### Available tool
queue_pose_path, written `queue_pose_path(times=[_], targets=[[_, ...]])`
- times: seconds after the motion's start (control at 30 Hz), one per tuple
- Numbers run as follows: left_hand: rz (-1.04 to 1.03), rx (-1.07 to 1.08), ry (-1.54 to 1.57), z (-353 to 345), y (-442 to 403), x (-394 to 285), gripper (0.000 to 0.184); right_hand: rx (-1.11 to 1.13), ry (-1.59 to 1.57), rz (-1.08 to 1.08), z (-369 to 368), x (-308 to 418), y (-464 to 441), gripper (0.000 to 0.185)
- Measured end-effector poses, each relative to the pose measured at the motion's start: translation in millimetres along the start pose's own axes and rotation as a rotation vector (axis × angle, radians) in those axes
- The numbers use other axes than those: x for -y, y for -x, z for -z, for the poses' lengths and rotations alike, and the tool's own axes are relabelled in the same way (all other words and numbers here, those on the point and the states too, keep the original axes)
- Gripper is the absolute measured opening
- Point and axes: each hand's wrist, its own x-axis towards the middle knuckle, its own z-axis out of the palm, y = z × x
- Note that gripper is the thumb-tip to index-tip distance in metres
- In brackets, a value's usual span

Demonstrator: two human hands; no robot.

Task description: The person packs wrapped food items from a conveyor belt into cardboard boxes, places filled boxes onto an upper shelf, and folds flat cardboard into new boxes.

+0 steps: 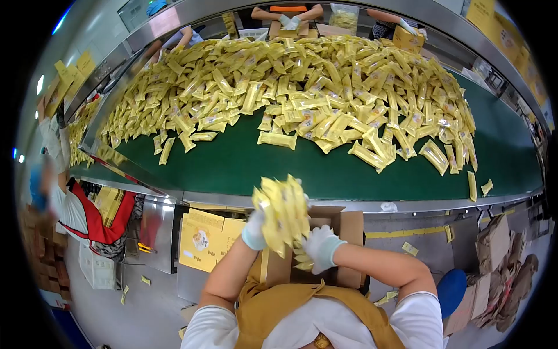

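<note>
My gloved left hand is closed on a bunch of several yellow wrapped snack packets, held upright side by side in front of my body. My gloved right hand is beside the bunch, its fingers curled against a few more yellow packets lower down. Below both hands stands an open cardboard box, its inside mostly hidden by my hands and the packets. Ahead, a large heap of the same packets covers much of a green conveyor belt.
A metal rail edges the belt. Printed yellow cartons stand left of the box. Flattened cardboard and a blue stool are at right. Packets litter the floor. A co-worker in a red apron stands left; others work across the belt.
</note>
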Motion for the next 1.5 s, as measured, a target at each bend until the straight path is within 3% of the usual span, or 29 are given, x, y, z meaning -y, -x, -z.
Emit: queue_pose_path(times=[0.07, 0.13, 0.2, 0.4, 0.43, 0.53, 0.57, 0.6, 0.63, 0.7, 0.8, 0.83, 0.9, 0.93, 0.97, 1.0, 1.03, 1.07, 1.1, 1.13, 1.17, 1.2, 1.23, 1.27, 1.33, 1.4, 1.43, 1.5], targets=[[-0.15, 0.29, -0.534, 19, -2, 19, 0.102, -0.009, -0.104, 0.014, -25, -4, -26, 0.083], [-0.259, 0.326, -0.792, 3, -2, 34, 0.119, -0.124, -0.159, 0.085, -74, -7, -54, 0.086], [-0.551, 0.293, -1.61, -16, -8, 36, 0.111, -0.26, -0.235, 0.168, -105, -1, -64, 0.081], [-0.793, 0.245, -2.241, 10, -19, 99, 0.086, 0.044, -0.338, 0.124, -106, 10, -51, 0.074], [-0.733, 0.243, -2.285, 13, -19, 106, 0.073, 0.089, -0.365, 0.098, -107, 12, -52, 0.073], [-0.583, 0.247, -2.523, 15, -27, 120, 0.068, 0.085, -0.334, 0.081, -105, 11, -47, 0.075], [-0.366, 0.247, -2.586, 13, -30, 123, 0.071, 0.048, -0.276, 0.062, -114, 12, -50, 0.075], [-0.279, 0.261, -2.626, 16, -37, 132, 0.071, 0.011, -0.218, 0.044, -121, 14, -53, 0.075], [-0.19, 0.275, -2.664, 22, -48, 143, 0.071, 0.07, -0.379, -0.146, -119, 22, -61, 0.076], [0.038, 0.324, -2.648, 20, -56, 147, 0.071, 0.248, -0.359, -0.26, -116, 32, -80, 0.074], [0.165, 0.418, -2.594, 59, -79, 166, 0.084, 0.127, -0.259, -0.257, -136, 29, -109, 0.067], [0.405, 0.524, -2.499, 32, -79, 144, 0.093, -0.025, -0.114, -0.079, -138, 21, -90, 0.066], [0.561, 0.768, -2.425, 16, -82, 114, 0.093, 0.154, -0.151, 0.144, -55, 3, -26, 0.069], [0.631, 0.887, -2.385, 4, -86, 94, 0.092, 0.283, -0.343, 0.167, -39, -17, -17, 0.069], [0.793, 1.114, -2.284, -38, -88, 54, 0.087, 0.123, -0.578, 0.256, -27, -38, 11, 0.061], [0.733, 1.108, -1.974, -31, -99, 30, 0.077, -0.027, -0.81, 0.378, -17, -63, 34, 0.048], [0.751, 1.005, -1.667, -48, -101, -10, 0.059, -0.018, -1.231, 0.27, -4, -85, 63, 0.041], [0.496, 0.968, -1.478, -45, -106, -39, 0.043, -0.191, -1.438, 0.273, -9, -113, 73, 0.038], [0.439, 0.824, -1.338, -46, -116, -58, 0.038, -0.516, -1.452, 0.236, -8, -143, 85, 0.038], [0.156, 0.794, -1.494, -48, -137, -72, 0.036, -0.775, -1.31, 0.087, -15, -174, 82, 0.038], [0.045, 0.53, -1.476, -44, -158, -72, 0.036, -1.061, -1.116, -0.1, -19, -199, 72, 0.038], [-0.083, 0.244, -1.598, -56, -178, -73, 0.043, -1.151, -1.028, -0.331, -15, -217, 67, 0.042], [-0.391, 0.009, -1.722, -44, -206, -61, 0.054, -1.263, -0.72, -0.453, -32, -255, 43, 0.046], [-0.429, -0.086, -1.86, -43, -235, -58, 0.072, -1.229, -0.593, -0.518, -32, -279, 31, 0.056], [-0.467, -0.307, -2.023, -49, -270, -44, 0.086, -1.21, -0.464, -0.707, -27, -307, 1, 0.067], [-0.295, -0.367, -2.146, -54, -286, -33, 0.088, -1.203, -0.67, -0.674, -27, -328, -28, 0.081], [-0.201, -0.394, -2.204, -55, -291, -29, 0.089, -1.156, -0.616, -0.734, -22, -328, -42, 0.088], [-0.204, -0.295, -2.292, -53, -293, -26, 0.085, -1.01, -0.486, -0.877, -3, -298, -44, 0.089]])
